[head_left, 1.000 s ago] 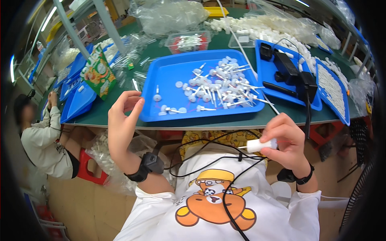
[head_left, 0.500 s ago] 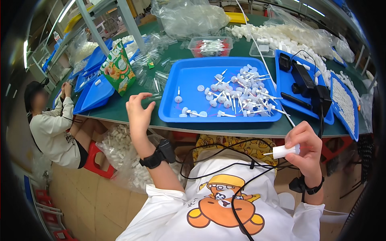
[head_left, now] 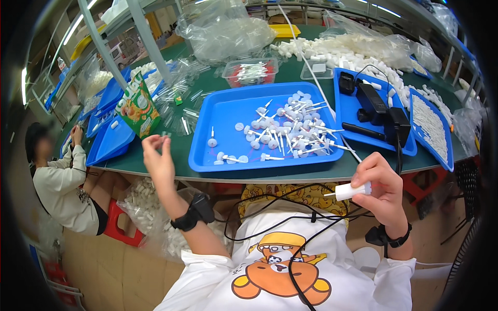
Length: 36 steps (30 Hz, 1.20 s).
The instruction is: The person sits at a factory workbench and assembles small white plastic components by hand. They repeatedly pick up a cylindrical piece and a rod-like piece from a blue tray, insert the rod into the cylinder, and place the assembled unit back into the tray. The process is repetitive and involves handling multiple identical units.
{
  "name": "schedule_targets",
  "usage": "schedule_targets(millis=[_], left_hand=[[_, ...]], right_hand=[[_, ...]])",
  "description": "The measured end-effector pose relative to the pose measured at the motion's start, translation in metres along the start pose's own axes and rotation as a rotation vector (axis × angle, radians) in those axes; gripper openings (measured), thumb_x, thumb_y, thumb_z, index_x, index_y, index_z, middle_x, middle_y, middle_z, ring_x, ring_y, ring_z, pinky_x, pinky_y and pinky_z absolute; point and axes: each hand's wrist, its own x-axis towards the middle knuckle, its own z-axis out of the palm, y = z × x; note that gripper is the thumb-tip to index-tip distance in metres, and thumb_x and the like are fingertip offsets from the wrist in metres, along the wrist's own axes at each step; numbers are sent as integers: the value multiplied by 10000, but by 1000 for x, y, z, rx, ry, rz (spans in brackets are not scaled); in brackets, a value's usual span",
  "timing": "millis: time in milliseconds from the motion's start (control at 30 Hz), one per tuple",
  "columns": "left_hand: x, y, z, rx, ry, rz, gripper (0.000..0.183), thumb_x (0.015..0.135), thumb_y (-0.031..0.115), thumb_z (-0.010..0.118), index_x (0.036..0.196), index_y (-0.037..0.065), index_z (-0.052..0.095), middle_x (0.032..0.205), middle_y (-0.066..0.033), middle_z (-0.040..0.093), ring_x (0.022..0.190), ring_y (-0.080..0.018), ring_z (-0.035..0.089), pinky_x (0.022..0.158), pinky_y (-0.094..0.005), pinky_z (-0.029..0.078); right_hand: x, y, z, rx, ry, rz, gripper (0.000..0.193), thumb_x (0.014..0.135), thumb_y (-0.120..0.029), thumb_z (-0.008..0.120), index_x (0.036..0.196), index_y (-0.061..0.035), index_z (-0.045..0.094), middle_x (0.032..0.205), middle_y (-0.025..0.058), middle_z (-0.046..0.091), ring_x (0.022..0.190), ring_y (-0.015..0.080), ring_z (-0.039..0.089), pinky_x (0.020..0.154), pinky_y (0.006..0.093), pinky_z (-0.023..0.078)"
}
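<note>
My right hand (head_left: 381, 194) pinches a white plastic cylinder (head_left: 346, 192) in front of my shirt, to the right. A thin pale stick juts from the cylinder's left end, and a translucent rim shows at its right end. At the table's front edge my left hand (head_left: 160, 165) has thumb and fingertips together; a clear plastic tube (head_left: 166, 135) shows in part between them. Between the hands lies a blue tray (head_left: 223, 111) with many thin white sticks on round translucent discs (head_left: 285, 129), mostly piled on its right side.
Loose clear tubes (head_left: 185, 124) and a green snack bag (head_left: 139, 110) lie left of the tray. A blue tray with black adapters (head_left: 371, 103) stands right. Behind are a clear box of sticks (head_left: 251, 72) and heaped white cylinders (head_left: 353, 54). A co-worker (head_left: 59, 176) sits far left.
My left hand has closed its fingers on a clear tube and drawn back left toward the table edge. My right hand keeps the white cylinder. The whole view has shifted slightly.
</note>
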Motion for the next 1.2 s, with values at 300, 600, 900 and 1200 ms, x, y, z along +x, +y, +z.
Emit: schedule_targets(millis=[300,600,900,1200], left_hand=[[-60,148,-18,-640,-517,118,256,892,66,498,1132,-23,503,1033,-111,587,907,-137,546,805,-256,432],[-125,182,23,-802,-1125,272,319,828,32,448,1143,-19,451,944,-87,484,827,-128,470,731,-251,390],[-133,192,25,-812,-1133,302,365,781,101,667,1110,29,525,864,-59,489,645,-110,422,556,-234,366],[-130,191,24,-743,-1150,343,291,795,131,668,1047,23,574,772,-40,498,594,-115,408,522,-243,347]], right_hand=[[-2,-12,-4,97,50,-16,272,699,66,687,954,12,612,1010,189,619,937,221,604,801,318,477],[-1,-17,0,93,4,-174,318,684,100,682,984,46,590,1010,222,631,973,289,610,813,365,490],[0,-13,2,155,-33,-117,302,721,109,651,1009,59,573,1018,230,621,980,275,605,822,350,493],[-1,-10,1,120,22,-89,276,712,64,684,971,44,592,963,199,640,923,245,615,770,329,493]])
